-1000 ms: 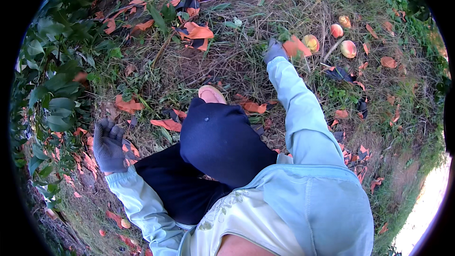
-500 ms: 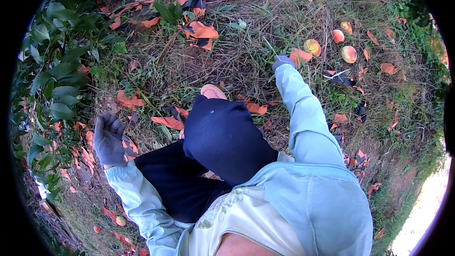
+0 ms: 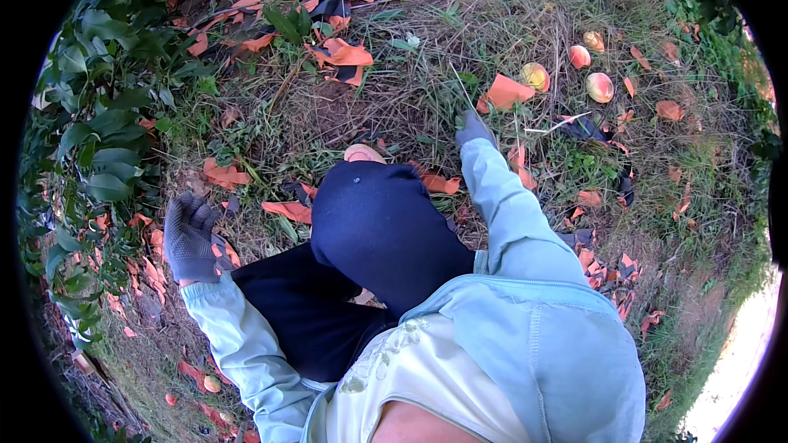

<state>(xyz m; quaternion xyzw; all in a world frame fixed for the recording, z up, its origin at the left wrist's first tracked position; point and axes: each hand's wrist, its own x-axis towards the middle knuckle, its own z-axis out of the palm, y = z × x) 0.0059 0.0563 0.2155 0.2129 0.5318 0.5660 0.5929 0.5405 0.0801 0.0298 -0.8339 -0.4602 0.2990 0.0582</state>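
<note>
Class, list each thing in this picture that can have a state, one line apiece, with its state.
Left hand: gloved, fingers loosely curled, nothing visible in it
Right hand: gloved, fingers mostly hidden; grip cannot be told
Orange piece: lying on the grass ahead of the right hand
Four red-and-yellow fruits: lying on the ground, grouped
Jacket: worn, front open
Dark trousers: worn, knee bent

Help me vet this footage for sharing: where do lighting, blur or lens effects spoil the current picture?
Head view: the bright patch at lower right is washed out to white; head view: the fisheye leaves black corners; head view: the foliage at left is partly shaded; head view: the left hand looks fairly clear, but the right hand is harder to make out.
</note>
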